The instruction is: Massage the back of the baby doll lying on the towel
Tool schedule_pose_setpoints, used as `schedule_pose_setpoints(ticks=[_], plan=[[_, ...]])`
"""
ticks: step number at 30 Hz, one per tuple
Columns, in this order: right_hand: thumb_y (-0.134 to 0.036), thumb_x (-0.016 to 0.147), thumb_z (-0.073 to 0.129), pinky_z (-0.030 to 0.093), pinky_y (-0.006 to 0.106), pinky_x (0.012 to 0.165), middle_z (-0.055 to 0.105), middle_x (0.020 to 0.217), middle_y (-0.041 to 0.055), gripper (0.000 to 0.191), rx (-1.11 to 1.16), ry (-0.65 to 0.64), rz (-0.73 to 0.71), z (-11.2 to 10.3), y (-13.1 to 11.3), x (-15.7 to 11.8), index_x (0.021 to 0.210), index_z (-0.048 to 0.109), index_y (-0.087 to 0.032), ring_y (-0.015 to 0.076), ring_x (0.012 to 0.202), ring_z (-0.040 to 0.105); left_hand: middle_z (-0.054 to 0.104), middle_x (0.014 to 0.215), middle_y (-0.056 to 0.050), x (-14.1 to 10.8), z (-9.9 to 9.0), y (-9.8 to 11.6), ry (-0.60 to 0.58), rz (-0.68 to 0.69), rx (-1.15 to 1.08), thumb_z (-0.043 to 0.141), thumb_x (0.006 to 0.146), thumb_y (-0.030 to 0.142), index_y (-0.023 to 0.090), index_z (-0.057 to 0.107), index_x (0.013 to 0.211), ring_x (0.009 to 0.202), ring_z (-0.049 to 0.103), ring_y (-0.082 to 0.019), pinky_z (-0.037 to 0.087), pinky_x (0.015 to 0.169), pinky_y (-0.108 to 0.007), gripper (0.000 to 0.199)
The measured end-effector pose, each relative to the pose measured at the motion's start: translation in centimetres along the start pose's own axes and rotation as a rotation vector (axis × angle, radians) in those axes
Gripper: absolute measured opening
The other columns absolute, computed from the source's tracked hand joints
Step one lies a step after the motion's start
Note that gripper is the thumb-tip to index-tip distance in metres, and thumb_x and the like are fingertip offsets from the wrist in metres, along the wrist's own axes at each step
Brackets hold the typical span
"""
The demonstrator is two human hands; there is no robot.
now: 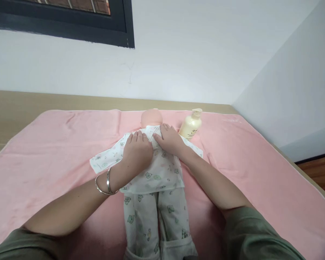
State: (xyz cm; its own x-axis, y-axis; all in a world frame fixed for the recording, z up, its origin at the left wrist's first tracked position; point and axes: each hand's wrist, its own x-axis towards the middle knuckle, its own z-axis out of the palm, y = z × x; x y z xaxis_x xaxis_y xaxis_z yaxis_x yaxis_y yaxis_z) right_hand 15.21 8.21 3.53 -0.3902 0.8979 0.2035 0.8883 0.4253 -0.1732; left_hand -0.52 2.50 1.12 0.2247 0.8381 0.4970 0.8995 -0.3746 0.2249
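A baby doll (151, 117) lies stretched out with its head toward the wall. It wears a white printed shirt (159, 177) with small green animals and matching trousers (141, 220). My left hand (138, 148) rests on the left side of the shirt's upper part, fingers laid out flat. On the other shoulder, near the collar, my right hand (170, 139) lies flat with its thumb apart. Neither hand appears to grip anything. The doll's face cannot be seen.
A cream pump bottle (191, 124) stands tilted just right of the doll's shoulder. Beneath everything spreads a pink sheet (233, 159) on a wooden surface (16, 108). A white wall (178, 54) with a dark window frame (121, 29) rises behind.
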Motion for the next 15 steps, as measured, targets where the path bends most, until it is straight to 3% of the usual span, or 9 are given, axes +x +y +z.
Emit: schedule_pose_setpoints(ticks=[5, 8, 11, 15], plan=[[-0.027, 0.101, 0.032, 0.041, 0.052, 0.11, 0.062, 0.131, 0.0302, 0.049, -0.132, 0.107, -0.043, 0.3, -2.6, -2.7, 0.13, 0.056, 0.005, 0.0387, 0.126, 0.056, 0.068, 0.087, -0.015, 2.2, 0.4, -2.6, -0.093, -0.034, -0.19, 0.041, 0.091, 0.032, 0.021, 0.062, 0.08, 0.1, 0.065, -0.034, 0.05, 0.099, -0.052, 0.026], [-0.021, 0.099, 0.035, 0.039, 0.052, 0.113, 0.061, 0.133, 0.0309, 0.049, -0.188, 0.155, -0.064, 0.6, -4.1, -4.1, 0.135, 0.053, 0.008, 0.0389, 0.128, 0.055, 0.069, 0.087, -0.013, 3.6, 0.5, -3.6, -0.177, -0.15, -0.22, 0.031, 0.095, 0.036, 0.022, 0.059, 0.081, 0.084, 0.065, -0.029, 0.054, 0.084, -0.047, 0.034], [-0.017, 0.096, 0.037, 0.038, 0.05, 0.116, 0.062, 0.135, 0.025, 0.047, -0.146, 0.173, -0.12, 0.9, -3.9, -4.0, 0.135, 0.054, 0.002, 0.0364, 0.132, 0.053, 0.069, 0.09, -0.016, 3.8, 0.6, -3.2, -0.162, -0.176, -0.178, 0.025, 0.097, 0.035, 0.02, 0.059, 0.086, 0.086, 0.064, -0.031, 0.053, 0.084, -0.049, 0.039], [-0.019, 0.097, 0.035, 0.044, 0.045, 0.109, 0.067, 0.122, 0.0204, 0.037, 0.07, 0.093, -0.084, 0.6, -1.8, -1.6, 0.116, 0.063, -0.005, 0.0315, 0.12, 0.057, 0.067, 0.106, -0.023, 2.2, 0.7, -1.3, -0.065, -0.043, -0.059, 0.027, 0.095, 0.028, 0.011, 0.062, 0.103, 0.105, 0.062, -0.036, 0.049, 0.098, -0.055, 0.039]])
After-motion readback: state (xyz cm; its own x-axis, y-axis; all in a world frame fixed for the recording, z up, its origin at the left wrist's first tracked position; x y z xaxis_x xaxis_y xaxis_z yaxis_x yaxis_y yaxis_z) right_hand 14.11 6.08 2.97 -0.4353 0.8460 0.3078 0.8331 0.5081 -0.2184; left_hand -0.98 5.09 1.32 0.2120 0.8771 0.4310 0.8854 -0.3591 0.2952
